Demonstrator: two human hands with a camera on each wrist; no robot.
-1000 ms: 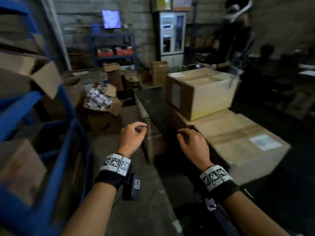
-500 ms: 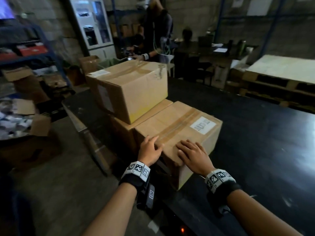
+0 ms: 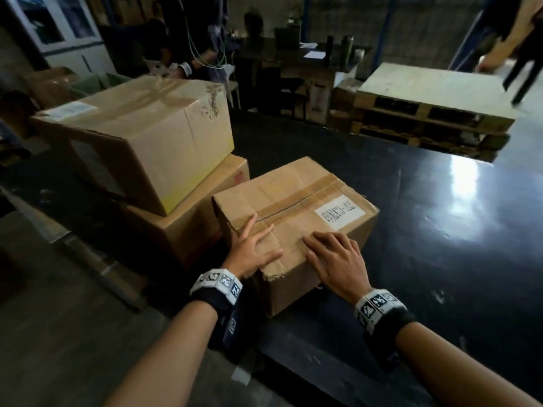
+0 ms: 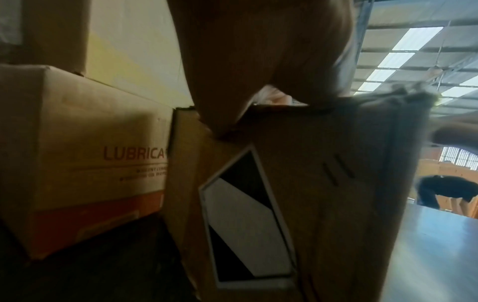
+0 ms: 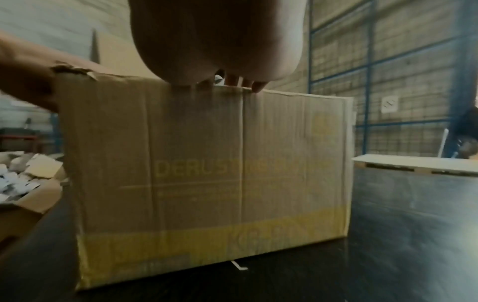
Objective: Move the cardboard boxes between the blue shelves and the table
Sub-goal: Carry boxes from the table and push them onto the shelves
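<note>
Both hands, left hand [image 3: 252, 254] & right hand [image 3: 338, 261], lie flat, fingers apart, on box [image 3: 296, 201]; torn corner may rip, box may slip off table [image 3: 440, 230].

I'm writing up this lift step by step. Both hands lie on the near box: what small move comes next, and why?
Probably slide both hands down its sides for a grip: the left hand and right hand only lie flat atop the labelled cardboard box.
</note>
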